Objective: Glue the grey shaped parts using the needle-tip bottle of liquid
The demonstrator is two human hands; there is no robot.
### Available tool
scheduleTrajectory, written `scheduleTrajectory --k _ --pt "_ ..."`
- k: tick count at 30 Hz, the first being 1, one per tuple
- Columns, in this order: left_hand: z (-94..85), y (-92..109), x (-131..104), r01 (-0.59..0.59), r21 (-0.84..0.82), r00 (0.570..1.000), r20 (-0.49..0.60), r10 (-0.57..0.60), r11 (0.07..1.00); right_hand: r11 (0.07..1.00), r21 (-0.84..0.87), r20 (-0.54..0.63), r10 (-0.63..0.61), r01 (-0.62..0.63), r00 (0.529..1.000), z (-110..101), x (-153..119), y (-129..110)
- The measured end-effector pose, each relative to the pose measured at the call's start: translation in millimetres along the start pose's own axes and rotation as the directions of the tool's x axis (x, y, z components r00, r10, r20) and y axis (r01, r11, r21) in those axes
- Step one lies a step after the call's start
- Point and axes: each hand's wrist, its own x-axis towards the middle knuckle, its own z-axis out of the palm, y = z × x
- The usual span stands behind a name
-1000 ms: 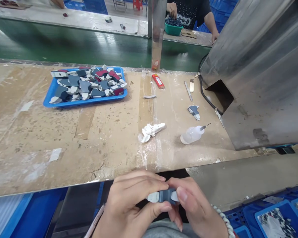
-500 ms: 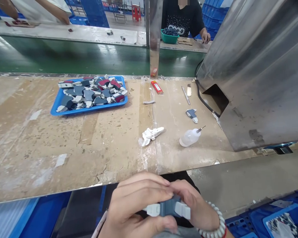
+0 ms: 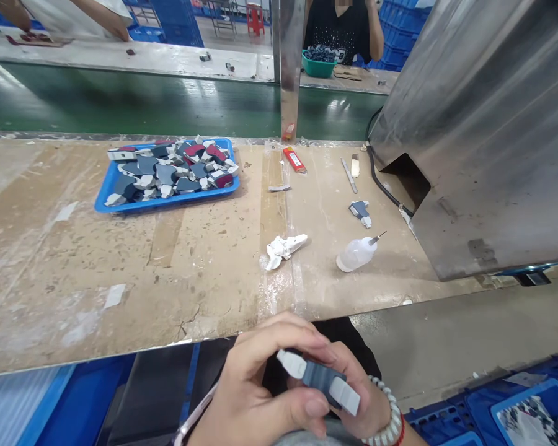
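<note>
Below the table's front edge, my left hand (image 3: pixel 255 390) and my right hand (image 3: pixel 363 406) together hold a small grey and white plastic part (image 3: pixel 320 379), tilted down to the right. Left fingers wrap over its top and the left thumb presses beneath it. The right hand, with a bead bracelet at the wrist, grips its lower white end. On the table, a blue tray (image 3: pixel 103 203) holds several similar grey, white and red parts. One more loose part (image 3: pixel 361 211) lies near the metal machine.
A large metal machine housing (image 3: pixel 483 136) fills the right side. A squeeze bottle (image 3: pixel 356 253), crumpled white tissue (image 3: pixel 283 248), red lighter (image 3: pixel 294 159) and metal blades (image 3: pixel 351 172) lie on the table. Beyond runs a green conveyor (image 3: pixel 158 102), with another person behind it. Blue crates (image 3: pixel 516 412) sit at lower right.
The part has turned from level to tilted down to the right, and my right hand has slid lower beneath it. The view shifted slightly.
</note>
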Motion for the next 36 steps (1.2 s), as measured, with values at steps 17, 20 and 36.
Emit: scheduleTrajectory --k 17,20,36 --pt "-7.8 -7.5 -5.1 -0.038 0.243 0.999 0.006 0.038 0.969 0.960 0.268 -0.081 0.112 -0.087 0.990 -1.5 -5.6 14.2" --pt "-6.8 -5.7 -1.3 -0.068 0.247 0.998 0.034 0.062 0.967 0.967 0.244 -0.090 0.091 -0.066 0.992 -0.6 -4.1 19.5" --pt "-14.7 7.1 -4.5 -0.236 0.573 0.940 -0.070 0.333 0.785 0.615 -0.735 -0.191 -0.590 0.284 0.784 4.3 -5.3 2.2"
